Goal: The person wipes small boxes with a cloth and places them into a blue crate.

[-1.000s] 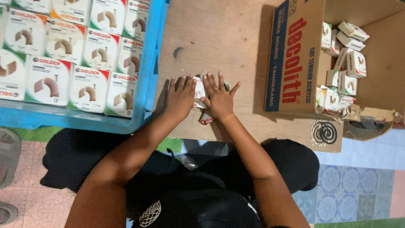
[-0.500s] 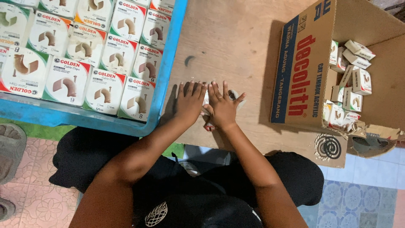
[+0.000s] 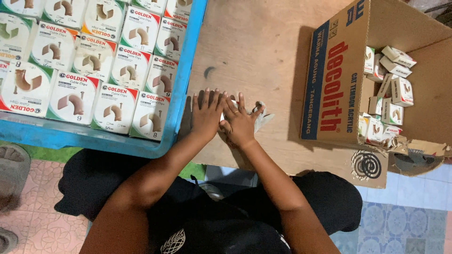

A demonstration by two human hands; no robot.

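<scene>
I am pressing my left hand (image 3: pixel 206 115) and right hand (image 3: pixel 240 123), fingers spread flat, on a small white box (image 3: pixel 262 117) lying on the wooden board (image 3: pixel 245 51).

**Around the wooden worktop**

A blue tray (image 3: pixel 181 101) at the left holds rows of white boxes with red and green corners (image 3: pixel 113 110). On the right, an open cardboard carton (image 3: pixel 336 89) lies on the worktop (image 3: pixel 254 47), small white boxes (image 3: pixel 391 89) jumbled inside. Patterned floor tiles (image 3: pixel 386 226) show below.
</scene>
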